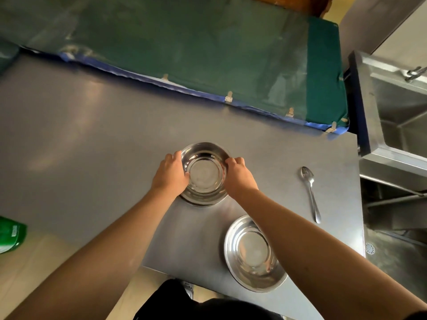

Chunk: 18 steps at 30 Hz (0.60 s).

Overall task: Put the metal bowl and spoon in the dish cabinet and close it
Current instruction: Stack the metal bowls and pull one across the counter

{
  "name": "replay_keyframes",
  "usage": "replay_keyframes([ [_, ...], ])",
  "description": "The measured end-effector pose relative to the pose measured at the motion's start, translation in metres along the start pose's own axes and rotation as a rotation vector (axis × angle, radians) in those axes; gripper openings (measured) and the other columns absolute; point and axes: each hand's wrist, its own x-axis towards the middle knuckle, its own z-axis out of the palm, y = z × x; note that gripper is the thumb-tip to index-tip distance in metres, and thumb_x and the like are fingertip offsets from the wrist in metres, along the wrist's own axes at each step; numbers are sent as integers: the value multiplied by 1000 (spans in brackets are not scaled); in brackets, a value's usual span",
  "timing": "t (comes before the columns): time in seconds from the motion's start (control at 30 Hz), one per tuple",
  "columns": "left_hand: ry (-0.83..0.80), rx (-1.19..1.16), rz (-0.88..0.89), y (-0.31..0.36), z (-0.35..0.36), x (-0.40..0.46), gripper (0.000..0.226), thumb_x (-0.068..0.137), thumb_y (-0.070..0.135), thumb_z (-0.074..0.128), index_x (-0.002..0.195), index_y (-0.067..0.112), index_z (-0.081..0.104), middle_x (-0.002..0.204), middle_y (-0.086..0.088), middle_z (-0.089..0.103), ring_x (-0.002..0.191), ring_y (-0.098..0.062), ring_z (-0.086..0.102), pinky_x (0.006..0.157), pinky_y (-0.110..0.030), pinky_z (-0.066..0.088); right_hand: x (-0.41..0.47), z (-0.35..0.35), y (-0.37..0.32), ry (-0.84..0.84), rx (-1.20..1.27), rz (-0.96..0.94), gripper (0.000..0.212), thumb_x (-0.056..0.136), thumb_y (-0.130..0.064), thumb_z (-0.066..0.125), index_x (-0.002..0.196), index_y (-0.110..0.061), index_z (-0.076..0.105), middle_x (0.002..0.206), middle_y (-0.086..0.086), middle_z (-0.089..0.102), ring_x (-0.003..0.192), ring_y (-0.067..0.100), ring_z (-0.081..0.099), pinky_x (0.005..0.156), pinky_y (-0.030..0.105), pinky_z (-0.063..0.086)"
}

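A shiny metal bowl (204, 174) sits on the steel table (92, 135), upright, near the middle. My left hand (172, 174) grips its left rim and my right hand (240, 174) grips its right rim. A second metal bowl (249, 252) stands closer to me at the table's front edge, partly under my right forearm. A metal spoon (310, 192) lies flat to the right of both bowls, its bowl end pointing away from me. No dish cabinet is in view.
A green padded mat with a blue edge (208, 54) lies along the far side of the table. A steel sink (402, 112) stands to the right. A green bottle (10, 234) shows at the left edge, over the floor.
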Motion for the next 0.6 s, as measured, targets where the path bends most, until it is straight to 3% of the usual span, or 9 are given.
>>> replay_keyframes([
  [0.2,-16,12,10,-8,10,-4,59,83,12,70,137,10,45,119,-17,55,108,-35,52,82,-43,48,1,13,5,3,-53,-1,40,94,-8,49,133,-16,48,127,10,48,110,31,54,80,42,51],
  [0.4,-1,64,14,-10,16,-5,58,83,-3,62,136,11,45,118,-14,54,109,-33,48,74,-37,43,2,22,10,7,-29,-20,42,96,-7,47,138,-17,46,134,8,47,121,29,45,87,45,52],
  [0.6,2,20,-7,-17,23,-1,64,86,-4,58,146,9,39,130,-16,48,116,-37,51,89,-42,46,5,32,13,8,10,-25,47,93,-3,42,138,-17,46,136,6,45,121,29,44,89,46,51],
])
